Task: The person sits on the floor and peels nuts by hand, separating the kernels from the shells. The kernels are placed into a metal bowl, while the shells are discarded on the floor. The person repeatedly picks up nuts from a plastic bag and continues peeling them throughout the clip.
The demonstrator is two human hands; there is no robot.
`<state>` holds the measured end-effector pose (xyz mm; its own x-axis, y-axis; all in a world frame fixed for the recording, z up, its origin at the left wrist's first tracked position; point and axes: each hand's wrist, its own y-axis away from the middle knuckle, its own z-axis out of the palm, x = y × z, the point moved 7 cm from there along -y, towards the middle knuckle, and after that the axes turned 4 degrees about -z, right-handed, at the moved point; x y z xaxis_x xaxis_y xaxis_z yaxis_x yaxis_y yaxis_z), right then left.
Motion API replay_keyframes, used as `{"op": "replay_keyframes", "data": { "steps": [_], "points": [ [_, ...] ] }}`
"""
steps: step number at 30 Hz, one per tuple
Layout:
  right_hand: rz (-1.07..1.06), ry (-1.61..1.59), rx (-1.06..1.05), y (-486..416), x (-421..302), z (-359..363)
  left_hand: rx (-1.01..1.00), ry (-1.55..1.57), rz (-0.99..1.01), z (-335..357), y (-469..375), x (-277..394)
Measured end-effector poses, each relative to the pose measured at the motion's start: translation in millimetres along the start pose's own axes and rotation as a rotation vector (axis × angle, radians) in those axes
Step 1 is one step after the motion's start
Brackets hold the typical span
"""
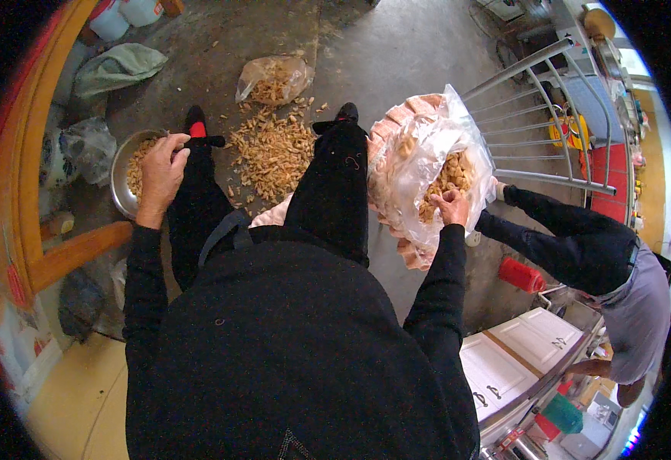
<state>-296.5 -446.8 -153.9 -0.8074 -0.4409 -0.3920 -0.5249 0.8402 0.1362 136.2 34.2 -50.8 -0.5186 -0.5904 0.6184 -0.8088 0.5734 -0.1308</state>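
Over a round metal bowl at the left, my left hand hovers with curled fingers; whether it holds anything is hard to see. Small pale pieces, which look like shelled peanuts, lie in the bowl. On the right, my right hand has thumb and fingertips together at unshelled peanuts in a clear plastic bag; a peanut between the fingertips cannot be made out. The bag sits on a pink ruffled cover. A pile of peanut shells lies on the floor between my feet.
Beyond the pile stands a clear bag of shells. A metal rack and a red thermos-like container are at the right. Another person bends near white cabinets. A wooden frame borders the left.
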Motion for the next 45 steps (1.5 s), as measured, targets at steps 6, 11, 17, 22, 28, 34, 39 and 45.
{"op": "replay_keyframes", "data": {
  "steps": [6,11,17,22,28,34,39,45],
  "points": [
    [0.225,-0.505,-0.066,3,15,17,-0.041,0.032,0.016,9,6,2],
    [0.358,-0.858,-0.024,7,31,20,-0.056,0.033,0.017,13,8,4],
    [0.248,-0.599,-0.056,10,24,0,-0.095,0.073,0.007,18,6,20],
    [0.362,-1.222,-0.022,21,-18,-14,-0.093,0.129,0.059,21,7,41],
    [-0.01,-1.375,-0.16,37,-144,-47,-0.139,0.172,0.181,28,9,102],
    [-0.164,-1.587,-0.527,74,-286,-4,-0.161,0.417,0.303,29,18,185],
    [-0.03,-1.674,-0.774,107,-343,34,0.095,0.149,0.577,18,27,192],
    [-0.125,-1.543,-0.806,115,-358,37,0.087,0.193,0.474,13,27,172]
  ]
}}
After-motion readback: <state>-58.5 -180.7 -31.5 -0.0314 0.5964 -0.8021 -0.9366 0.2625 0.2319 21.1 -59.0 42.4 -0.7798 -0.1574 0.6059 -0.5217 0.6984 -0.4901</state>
